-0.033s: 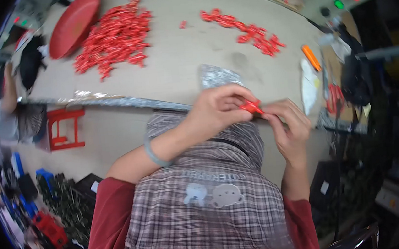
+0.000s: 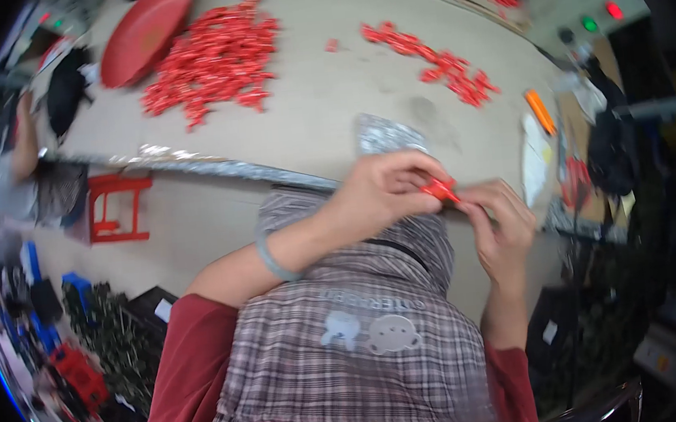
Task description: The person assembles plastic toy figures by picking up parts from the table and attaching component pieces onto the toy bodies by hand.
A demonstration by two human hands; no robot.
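Observation:
Just past the table's front edge, a small glossy red piece (image 2: 440, 191) with a narrow end is held between both hands. My left hand (image 2: 391, 188) pinches its wider part between thumb and fingers. At its narrow right end, my right hand (image 2: 503, 215) is closed, thumb and forefinger pinching the tip. The piece is partly covered by fingers, so its exact kind cannot be told. Similar red pieces lie in a big pile (image 2: 217, 56) at the far left, beside a red round tray (image 2: 144, 38). A smaller row of red pieces (image 2: 431, 60) lies ahead of my hands.
A silvery patch (image 2: 389, 134) lies on the table (image 2: 320, 107) by my left hand. To the right are an orange-handled tool (image 2: 540, 112), a white strip (image 2: 536, 158) and red-handled scissors (image 2: 575, 182). Another person (image 2: 14, 189) sits at the left near a red stool (image 2: 120, 207).
The whole view has shifted a little, moving the table and hands slightly right in the picture. Both hands keep their pinch on the red piece.

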